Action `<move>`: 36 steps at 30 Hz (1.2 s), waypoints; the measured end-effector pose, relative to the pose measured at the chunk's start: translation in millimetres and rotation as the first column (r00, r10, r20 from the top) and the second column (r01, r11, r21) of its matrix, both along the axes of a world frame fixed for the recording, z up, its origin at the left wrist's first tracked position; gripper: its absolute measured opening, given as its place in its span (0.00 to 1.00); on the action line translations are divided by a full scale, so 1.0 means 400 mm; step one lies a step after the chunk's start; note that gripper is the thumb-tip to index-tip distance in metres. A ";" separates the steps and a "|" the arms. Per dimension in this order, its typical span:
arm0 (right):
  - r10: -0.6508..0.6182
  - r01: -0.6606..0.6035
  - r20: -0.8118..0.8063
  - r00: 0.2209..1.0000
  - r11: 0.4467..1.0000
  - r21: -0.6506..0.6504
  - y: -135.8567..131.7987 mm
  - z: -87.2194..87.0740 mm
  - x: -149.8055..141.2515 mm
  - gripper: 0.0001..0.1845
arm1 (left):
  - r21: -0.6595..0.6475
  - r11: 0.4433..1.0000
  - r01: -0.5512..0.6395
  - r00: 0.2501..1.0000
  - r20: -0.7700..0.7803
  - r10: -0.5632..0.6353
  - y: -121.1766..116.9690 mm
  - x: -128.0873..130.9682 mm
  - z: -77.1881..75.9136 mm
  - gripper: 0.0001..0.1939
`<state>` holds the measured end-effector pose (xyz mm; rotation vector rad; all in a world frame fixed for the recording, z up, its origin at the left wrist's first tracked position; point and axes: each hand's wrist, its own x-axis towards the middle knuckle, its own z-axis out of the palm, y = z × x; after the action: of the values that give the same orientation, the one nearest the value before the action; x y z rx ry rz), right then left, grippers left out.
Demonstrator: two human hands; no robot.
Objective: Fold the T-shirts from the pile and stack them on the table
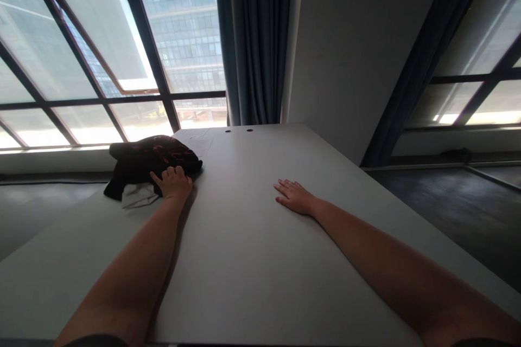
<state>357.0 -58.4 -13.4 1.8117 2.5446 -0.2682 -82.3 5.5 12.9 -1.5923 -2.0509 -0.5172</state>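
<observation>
A dark crumpled garment [150, 160] with small reddish marks lies at the far left of the white table [244, 260]. My left hand [174, 183] rests on its near edge, fingers curled onto the cloth. A bit of pale fabric [136, 198] shows beneath the garment, beside that hand. My right hand [293, 196] lies flat on the bare tabletop further right, fingers stretched out and holding nothing.
Two small round holes [239, 130] sit near the table's far edge. Beyond it hang dark curtains [254, 38] between large windows [101, 49]. A white wall [358, 49] stands at the right, with dark floor [459, 211] below.
</observation>
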 end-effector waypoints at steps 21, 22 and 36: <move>0.000 0.000 0.021 1.000 1.000 0.016 -0.002 0.002 -0.005 0.40 | -0.349 0.904 0.248 0.968 0.047 -0.247 -0.021 0.119 0.008 0.22; -0.002 0.002 0.020 1.000 1.000 0.013 -0.003 0.003 -0.005 0.40 | -0.350 0.900 0.260 0.964 0.040 -0.263 -0.024 0.130 0.005 0.22; 0.015 -0.015 0.011 1.000 1.000 0.020 0.012 -0.015 0.005 0.41 | -0.208 0.943 0.260 0.965 0.013 -0.263 -0.034 0.143 -0.010 0.26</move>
<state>359.0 -53.6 -19.4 1.7952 2.5613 -0.2330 -25.0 -8.2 8.8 -2.0029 -1.9446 -0.3897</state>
